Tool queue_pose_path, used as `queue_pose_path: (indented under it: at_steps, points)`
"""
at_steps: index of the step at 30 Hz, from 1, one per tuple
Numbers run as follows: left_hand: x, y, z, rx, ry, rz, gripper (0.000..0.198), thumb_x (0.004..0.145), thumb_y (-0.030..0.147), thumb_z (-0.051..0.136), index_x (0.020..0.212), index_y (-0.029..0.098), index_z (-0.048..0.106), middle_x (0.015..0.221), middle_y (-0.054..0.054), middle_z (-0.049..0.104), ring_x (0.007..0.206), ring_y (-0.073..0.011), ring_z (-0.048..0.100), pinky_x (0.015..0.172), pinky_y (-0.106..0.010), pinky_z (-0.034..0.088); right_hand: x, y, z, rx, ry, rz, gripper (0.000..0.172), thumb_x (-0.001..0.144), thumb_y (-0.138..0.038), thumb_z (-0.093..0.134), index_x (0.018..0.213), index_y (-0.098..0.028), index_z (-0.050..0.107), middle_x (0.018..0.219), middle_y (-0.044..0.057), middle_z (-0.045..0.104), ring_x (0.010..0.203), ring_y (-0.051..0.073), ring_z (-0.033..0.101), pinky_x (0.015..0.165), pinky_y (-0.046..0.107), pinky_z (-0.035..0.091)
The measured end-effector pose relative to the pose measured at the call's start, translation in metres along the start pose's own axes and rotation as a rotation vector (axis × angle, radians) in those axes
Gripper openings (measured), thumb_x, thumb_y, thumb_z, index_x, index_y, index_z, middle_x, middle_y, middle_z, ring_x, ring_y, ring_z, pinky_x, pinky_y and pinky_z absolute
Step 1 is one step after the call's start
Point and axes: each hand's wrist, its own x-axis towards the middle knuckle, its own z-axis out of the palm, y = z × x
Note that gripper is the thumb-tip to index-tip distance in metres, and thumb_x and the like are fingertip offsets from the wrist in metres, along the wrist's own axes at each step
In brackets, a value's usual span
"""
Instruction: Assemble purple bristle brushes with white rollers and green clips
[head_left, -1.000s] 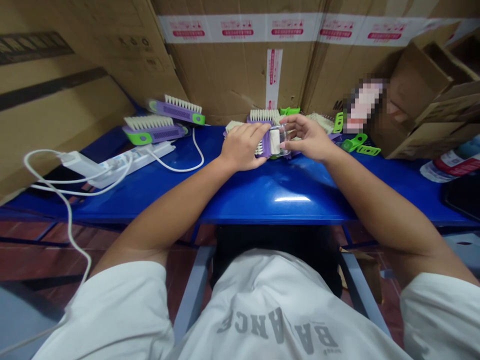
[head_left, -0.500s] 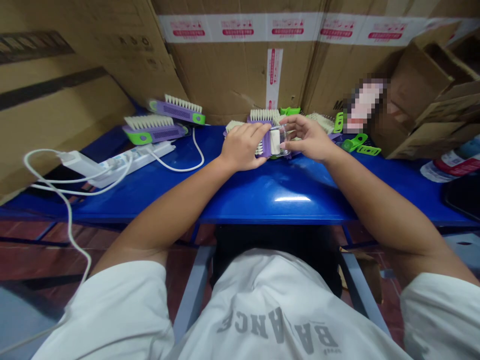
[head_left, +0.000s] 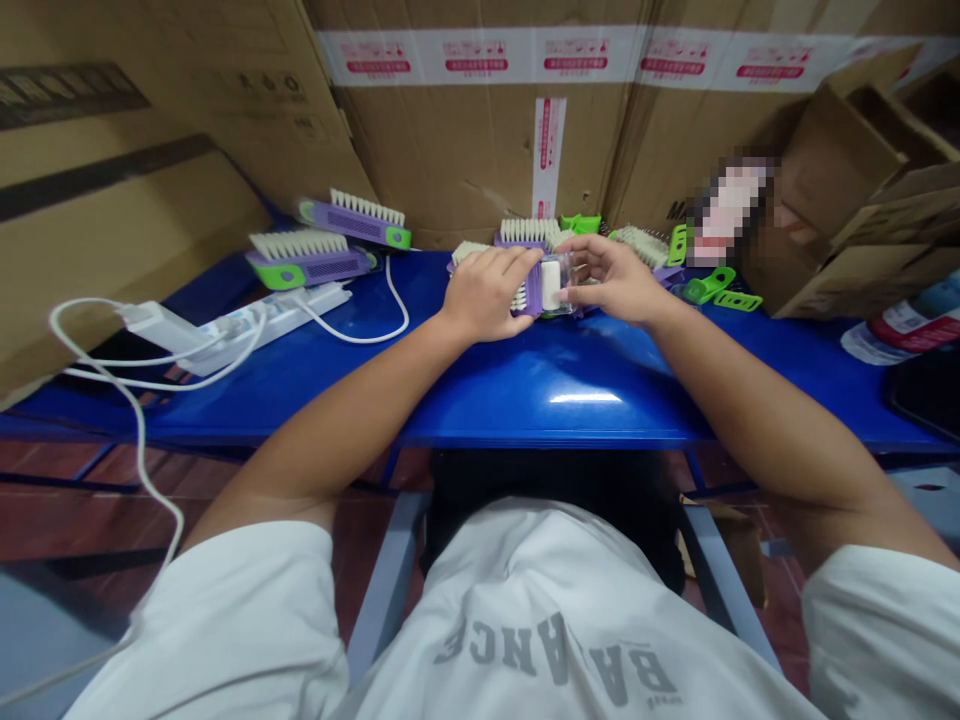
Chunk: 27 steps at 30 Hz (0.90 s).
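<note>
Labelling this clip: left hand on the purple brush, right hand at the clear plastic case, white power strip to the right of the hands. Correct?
Not quite: the head view shows the white power strip to the left of the hands, not the right. The rest stands: left hand on the purple brush, right hand at the clear plastic case.

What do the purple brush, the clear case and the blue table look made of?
The purple brush: moulded plastic, satin, with uniform white bristles, fibre unclear. The clear case: glossy transparent plastic, probably, as white shows through it. The blue table: probably painted metal, given its glossy glare and thin edge.
</note>
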Motion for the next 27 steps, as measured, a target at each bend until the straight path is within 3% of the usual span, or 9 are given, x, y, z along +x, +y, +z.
queue_pose_path:
  at_steps: [7, 15, 27]
  points:
    - [-0.0002, -0.0014, 0.0009, -0.012, 0.013, -0.001, 0.085, 0.086, 0.038, 0.077, 0.166, 0.019, 0.055, 0.159, -0.019, 0.07, 0.143, -0.0444, 0.068, 0.123, -0.059, 0.051, -0.0007, -0.0008, -0.0013, 0.033, 0.009, 0.036, 0.081, 0.068, -0.049, 0.108, 0.136, -0.029, 0.066, 0.115, 0.004, 0.076, 0.097, 0.024, 0.075, 0.081, 0.04, 0.072]
    - [0.0, -0.0009, 0.0009, -0.012, 0.011, 0.003, 0.084, 0.087, 0.039, 0.076, 0.166, 0.017, 0.056, 0.16, -0.02, 0.069, 0.144, -0.0447, 0.067, 0.124, -0.06, 0.051, -0.0031, -0.0076, 0.0026, 0.083, 0.008, 0.08, 0.081, 0.068, -0.049, 0.107, 0.137, -0.028, 0.071, 0.112, 0.005, 0.079, 0.095, 0.025, 0.076, 0.073, 0.039, 0.071]
    - [-0.0002, -0.0009, -0.0001, -0.022, 0.007, 0.004, 0.085, 0.087, 0.037, 0.077, 0.167, 0.018, 0.055, 0.161, -0.019, 0.069, 0.145, -0.045, 0.067, 0.125, -0.06, 0.051, -0.0035, -0.0071, 0.0015, 0.051, 0.001, 0.078, 0.082, 0.072, -0.051, 0.104, 0.144, -0.03, 0.072, 0.118, 0.006, 0.08, 0.099, 0.026, 0.075, 0.08, 0.042, 0.069]
